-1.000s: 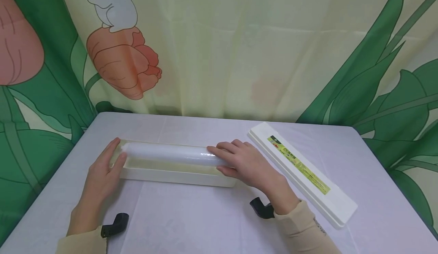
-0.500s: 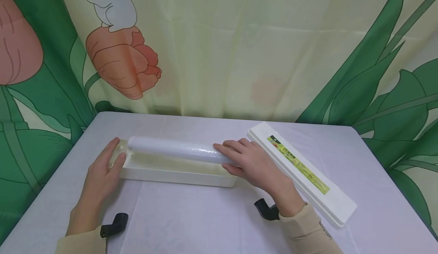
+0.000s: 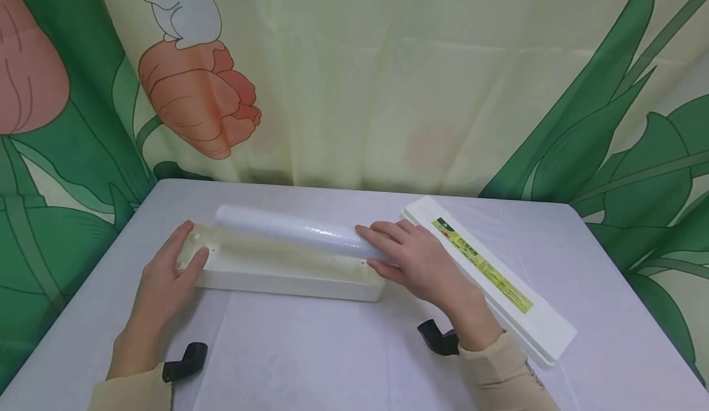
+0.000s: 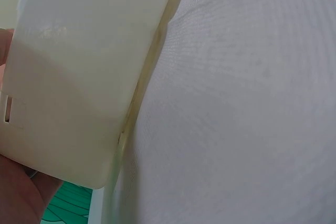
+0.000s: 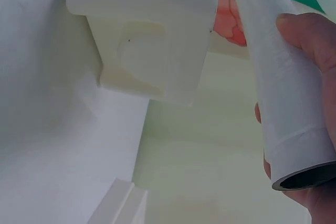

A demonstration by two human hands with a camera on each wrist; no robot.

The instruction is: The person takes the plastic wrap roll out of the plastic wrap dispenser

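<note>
My right hand (image 3: 429, 269) grips the right end of a white roll of cling film (image 3: 293, 229). The roll is held above the far side of a long white open-topped box (image 3: 288, 285), its left end raised higher. In the right wrist view, thumb and fingers wrap the cling film roll (image 5: 286, 82), whose hollow dark-lined end shows. My left hand (image 3: 160, 288) holds the left end of the box, thumb at the near side and fingers at the far side. In the left wrist view, the box (image 4: 84, 72) fills the left, with parts of the hand (image 4: 16, 192) at its end.
A long white lid (image 3: 487, 282) with a green-yellow label lies diagonally on the right, close to my right forearm. A white cloth covers the table (image 3: 310, 349). Behind it hangs a printed curtain (image 3: 354, 79). Black curved pieces (image 3: 188, 362) sit at both wrists.
The roll of cling film has come up out of the box, moving right and away with my right hand. My left hand stays on the box's left end.
</note>
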